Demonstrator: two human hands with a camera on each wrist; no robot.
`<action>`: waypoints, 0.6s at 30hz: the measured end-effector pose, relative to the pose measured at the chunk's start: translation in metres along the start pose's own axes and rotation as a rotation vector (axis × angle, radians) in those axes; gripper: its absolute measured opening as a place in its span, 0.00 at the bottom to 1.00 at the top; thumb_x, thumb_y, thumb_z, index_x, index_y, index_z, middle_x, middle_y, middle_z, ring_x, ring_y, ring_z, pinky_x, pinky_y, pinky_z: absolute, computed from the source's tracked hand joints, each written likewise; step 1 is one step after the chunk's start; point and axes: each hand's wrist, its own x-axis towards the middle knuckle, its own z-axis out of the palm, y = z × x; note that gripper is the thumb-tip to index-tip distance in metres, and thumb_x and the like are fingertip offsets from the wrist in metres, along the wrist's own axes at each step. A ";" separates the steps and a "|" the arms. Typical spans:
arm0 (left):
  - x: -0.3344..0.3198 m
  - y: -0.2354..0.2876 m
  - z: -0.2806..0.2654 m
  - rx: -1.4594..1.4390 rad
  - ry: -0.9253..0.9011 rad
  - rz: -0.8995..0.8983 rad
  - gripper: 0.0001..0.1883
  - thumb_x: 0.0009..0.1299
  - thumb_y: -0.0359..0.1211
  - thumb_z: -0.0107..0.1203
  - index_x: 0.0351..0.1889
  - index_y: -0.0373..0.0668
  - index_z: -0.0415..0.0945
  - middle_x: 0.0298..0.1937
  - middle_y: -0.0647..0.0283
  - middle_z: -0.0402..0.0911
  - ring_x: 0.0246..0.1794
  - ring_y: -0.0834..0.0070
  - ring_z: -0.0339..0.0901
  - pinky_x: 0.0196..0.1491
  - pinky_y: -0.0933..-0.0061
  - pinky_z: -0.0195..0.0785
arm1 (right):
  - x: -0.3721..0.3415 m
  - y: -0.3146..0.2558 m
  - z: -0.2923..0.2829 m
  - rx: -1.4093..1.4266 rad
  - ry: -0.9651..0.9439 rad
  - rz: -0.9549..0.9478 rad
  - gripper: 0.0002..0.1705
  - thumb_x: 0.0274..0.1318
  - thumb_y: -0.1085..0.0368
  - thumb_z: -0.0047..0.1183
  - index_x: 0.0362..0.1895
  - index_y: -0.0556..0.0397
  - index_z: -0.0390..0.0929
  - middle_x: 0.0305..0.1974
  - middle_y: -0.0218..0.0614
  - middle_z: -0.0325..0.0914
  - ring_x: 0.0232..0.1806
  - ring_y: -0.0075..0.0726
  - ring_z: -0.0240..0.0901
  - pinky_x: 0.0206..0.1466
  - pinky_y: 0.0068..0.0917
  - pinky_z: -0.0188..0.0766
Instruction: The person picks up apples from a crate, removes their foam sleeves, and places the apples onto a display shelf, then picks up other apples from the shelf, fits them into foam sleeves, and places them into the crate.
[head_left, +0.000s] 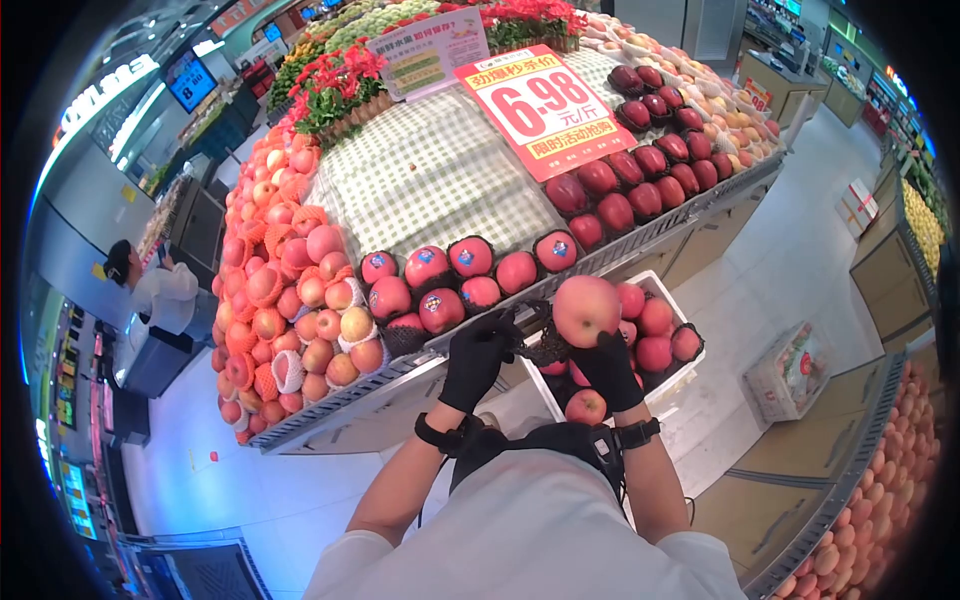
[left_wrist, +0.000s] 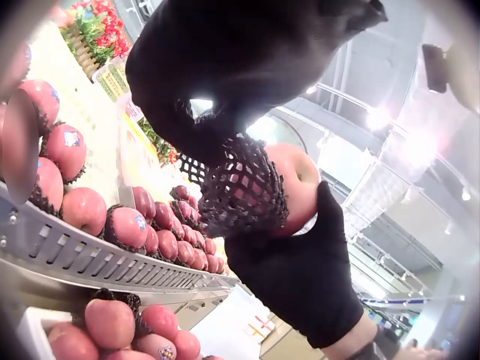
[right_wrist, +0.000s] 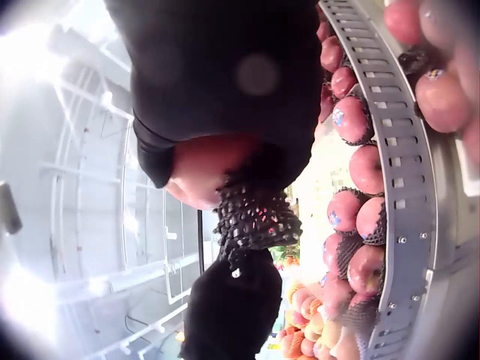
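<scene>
A large pink-red apple (head_left: 587, 310) is held in my black-gloved right hand (head_left: 607, 372), above a white foam box. The right thumb lies beside the apple's stem hollow in the left wrist view. Around the apple's other end sits a black foam net sleeve (left_wrist: 244, 187), partly stretched off to the side. My black-gloved left hand (head_left: 477, 365) pinches the loose end of that sleeve. In the right wrist view the right hand (right_wrist: 225, 82) covers much of the apple, and the left hand (right_wrist: 232, 307) meets the sleeve below it.
Beneath the hands, the white foam box (head_left: 692, 372) contains several apples. Ahead is a display stand with a slatted metal edge (right_wrist: 394, 142), a checked cloth (head_left: 430, 170), rows of apples and a price sign (head_left: 545, 110). Another crate (head_left: 787, 375) stands on the floor at right.
</scene>
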 end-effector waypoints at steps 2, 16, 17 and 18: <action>-0.002 0.000 0.002 0.012 -0.040 -0.012 0.14 0.64 0.23 0.56 0.48 0.38 0.83 0.39 0.61 0.84 0.34 0.78 0.81 0.33 0.76 0.75 | -0.009 -0.011 0.005 0.386 -0.056 0.147 0.30 0.56 0.67 0.58 0.61 0.59 0.64 0.52 0.44 0.73 0.50 0.43 0.76 0.51 0.40 0.76; 0.000 0.010 0.010 0.595 0.015 0.361 0.21 0.67 0.27 0.56 0.60 0.42 0.76 0.52 0.51 0.82 0.48 0.65 0.82 0.52 0.65 0.74 | -0.033 -0.029 0.040 -0.662 -0.019 -0.434 0.33 0.47 0.70 0.66 0.59 0.57 0.69 0.49 0.35 0.76 0.52 0.33 0.74 0.53 0.33 0.73; 0.001 0.010 0.009 0.590 -0.005 0.433 0.22 0.66 0.27 0.56 0.61 0.42 0.75 0.54 0.50 0.81 0.52 0.63 0.81 0.55 0.64 0.72 | -0.036 -0.036 0.046 -0.710 -0.046 -0.458 0.35 0.46 0.69 0.67 0.60 0.56 0.68 0.50 0.36 0.75 0.54 0.33 0.73 0.54 0.33 0.73; 0.000 0.015 0.010 0.565 -0.052 0.409 0.23 0.66 0.27 0.57 0.62 0.43 0.74 0.56 0.50 0.80 0.55 0.62 0.79 0.58 0.63 0.71 | -0.041 -0.044 0.055 -0.812 -0.087 -0.456 0.37 0.44 0.69 0.68 0.61 0.56 0.67 0.52 0.37 0.74 0.55 0.34 0.72 0.56 0.33 0.72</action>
